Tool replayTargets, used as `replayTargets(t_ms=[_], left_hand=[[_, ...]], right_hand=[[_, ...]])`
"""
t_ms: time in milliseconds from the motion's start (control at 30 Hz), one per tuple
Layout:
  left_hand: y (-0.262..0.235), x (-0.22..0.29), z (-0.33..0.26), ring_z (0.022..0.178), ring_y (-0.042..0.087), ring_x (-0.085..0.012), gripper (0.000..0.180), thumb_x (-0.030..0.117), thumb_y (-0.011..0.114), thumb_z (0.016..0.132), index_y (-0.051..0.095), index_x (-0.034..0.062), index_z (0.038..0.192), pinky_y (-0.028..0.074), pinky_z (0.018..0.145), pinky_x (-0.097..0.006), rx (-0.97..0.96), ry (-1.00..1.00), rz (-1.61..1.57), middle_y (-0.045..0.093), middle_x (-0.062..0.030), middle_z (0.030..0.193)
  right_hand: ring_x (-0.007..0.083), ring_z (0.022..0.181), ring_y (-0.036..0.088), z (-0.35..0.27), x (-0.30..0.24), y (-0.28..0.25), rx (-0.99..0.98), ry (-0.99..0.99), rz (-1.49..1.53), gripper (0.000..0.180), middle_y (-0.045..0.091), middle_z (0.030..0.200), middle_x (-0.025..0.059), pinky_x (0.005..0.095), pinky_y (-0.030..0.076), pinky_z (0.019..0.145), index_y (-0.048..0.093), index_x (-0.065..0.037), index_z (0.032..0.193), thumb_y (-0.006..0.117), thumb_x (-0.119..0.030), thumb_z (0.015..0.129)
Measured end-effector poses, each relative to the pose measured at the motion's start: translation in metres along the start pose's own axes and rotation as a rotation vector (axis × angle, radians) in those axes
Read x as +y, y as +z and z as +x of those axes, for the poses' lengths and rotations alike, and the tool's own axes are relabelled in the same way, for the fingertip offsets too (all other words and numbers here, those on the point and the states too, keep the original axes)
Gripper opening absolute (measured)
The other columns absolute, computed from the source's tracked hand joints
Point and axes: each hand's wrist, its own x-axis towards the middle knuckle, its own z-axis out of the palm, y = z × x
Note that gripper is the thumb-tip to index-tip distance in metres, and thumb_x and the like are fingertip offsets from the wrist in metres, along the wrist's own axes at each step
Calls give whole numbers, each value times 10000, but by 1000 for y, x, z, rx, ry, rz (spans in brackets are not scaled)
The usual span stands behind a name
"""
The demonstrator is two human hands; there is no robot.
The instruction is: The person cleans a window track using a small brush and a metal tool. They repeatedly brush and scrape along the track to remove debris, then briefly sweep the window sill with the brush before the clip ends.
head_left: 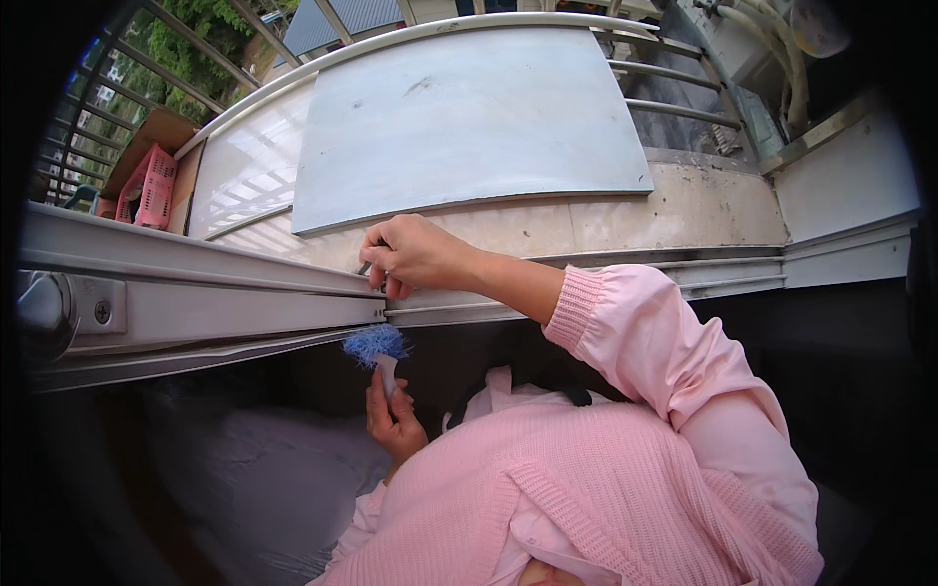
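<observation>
My left hand [394, 422] is wrapped round the pale handle of a small brush [377, 346]. The brush has shaggy blue bristles that point up, just below the window frame. Over the frame, my right hand [410, 256] is closed, thumb and fingers pinched together. A short dark piece shows at its fingertips, too small to name. Those fingers are at the end edge of the white sliding window sash [234, 298], where it meets the window track [469, 311]. The palm side of the right hand is hidden.
Outside the window, a large pale board [469, 122] lies on the tiled ledge [684, 205]. A pink plastic basket [151, 188] stands at the far left by metal railings [191, 44]. A metal latch [49, 308] sits on the sash at left. Pipes [782, 59] run at upper right.
</observation>
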Motion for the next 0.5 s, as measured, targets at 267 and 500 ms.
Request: replayTargets(t_ms=[267, 500], left_hand=[[-12, -6, 8, 597, 529, -165, 327, 40, 497, 923, 547, -43, 1236, 440, 524, -280, -38, 74, 96, 616, -110, 852], [-23, -14, 7, 590, 535, -182, 257, 56, 521, 916, 562, -61, 1141, 442, 519, -289, -64, 94, 143, 610, -121, 835]], right_hand=[[164, 586, 657, -10, -32, -34, -71, 104, -288, 249, 677, 750, 117, 286, 548, 541, 610, 53, 911, 458, -144, 933], [183, 577, 655, 26, -38, -17, -199, 35, -341, 227, 673, 741, 122, 308, 550, 540, 598, 42, 854, 421, -93, 899]])
